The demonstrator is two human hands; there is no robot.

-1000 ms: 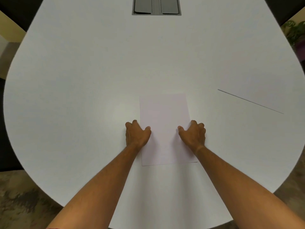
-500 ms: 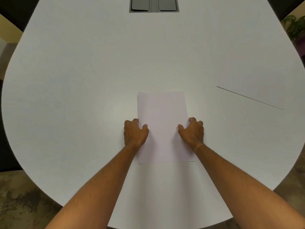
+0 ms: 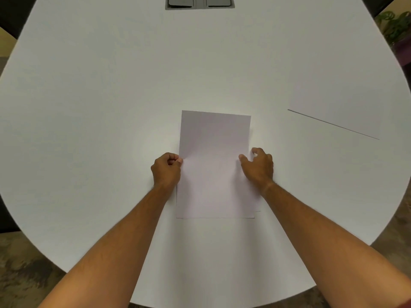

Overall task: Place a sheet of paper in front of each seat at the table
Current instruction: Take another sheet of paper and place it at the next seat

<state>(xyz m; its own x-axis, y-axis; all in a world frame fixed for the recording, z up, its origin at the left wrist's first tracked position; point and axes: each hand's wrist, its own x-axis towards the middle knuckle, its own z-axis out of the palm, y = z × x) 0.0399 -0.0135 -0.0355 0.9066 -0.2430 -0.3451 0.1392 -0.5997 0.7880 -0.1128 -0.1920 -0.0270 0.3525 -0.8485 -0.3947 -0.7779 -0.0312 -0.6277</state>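
A sheet of paper [image 3: 214, 152] lies in portrait on the white table [image 3: 111, 107] right in front of me, on top of at least one more sheet whose corner [image 3: 257, 211] peeks out at the lower right. My left hand [image 3: 166, 170] pinches the top sheet's left edge between thumb and curled fingers. My right hand [image 3: 259, 166] is at the right edge, its thumb resting on the paper and its fingers bent and apart just beyond the edge. A second sheet of paper [image 3: 338, 103] lies flat at the right side of the table.
A grey cable hatch [image 3: 199, 3] is set into the table at the far middle. A potted plant [image 3: 394, 27] stands off the table at the upper right. Patterned carpet [image 3: 26, 270] shows below the table's rounded near edge.
My left hand has closed from a flat rest into a pinch on the sheet's left edge. The top sheet has shifted slightly left, uncovering a corner beneath. My right fingers have lifted and curled.
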